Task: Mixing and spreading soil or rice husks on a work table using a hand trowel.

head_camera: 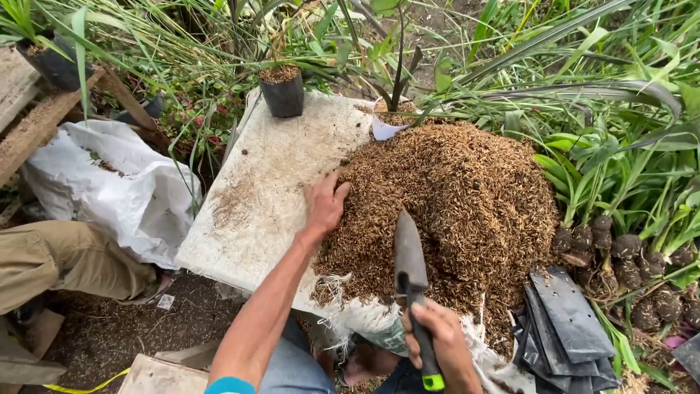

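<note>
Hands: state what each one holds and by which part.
Right hand holds a trowel by its black handle. Left hand holds nothing; it rests flat on the husk pile.

Growing medium heap: golden-brown, flecked. Trowel: grey blade, black handle, bright green end cap. Surface: off-white, brown speckling. Nursery pot: black. Stacked planting bags: glossy black. Sack: white. Trouser leg: khaki.

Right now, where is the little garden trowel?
In the head view, the trowel is low and centre-right, held by the right hand, blade up against the brown husk pile.
</note>
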